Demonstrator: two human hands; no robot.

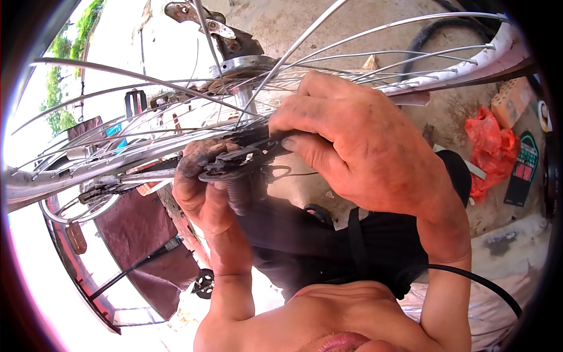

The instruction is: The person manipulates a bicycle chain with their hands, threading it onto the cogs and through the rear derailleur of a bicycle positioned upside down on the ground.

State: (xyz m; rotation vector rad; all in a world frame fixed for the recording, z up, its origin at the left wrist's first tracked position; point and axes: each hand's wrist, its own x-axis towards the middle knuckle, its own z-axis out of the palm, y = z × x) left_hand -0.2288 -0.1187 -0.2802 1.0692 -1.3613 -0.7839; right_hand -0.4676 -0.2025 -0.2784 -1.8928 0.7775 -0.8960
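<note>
Our left hand grasps a greasy metal part, our right hand pinches its end; beyond our fingers sits a silver hub.

My feed shows a black mechanism and whitish rim. I see a red bag at three o'clock.

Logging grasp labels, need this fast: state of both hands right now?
Left hand: closed, holding the dark, greasy metal mechanism.
Right hand: closed, pinching the right-hand end of the same mechanism.
</note>
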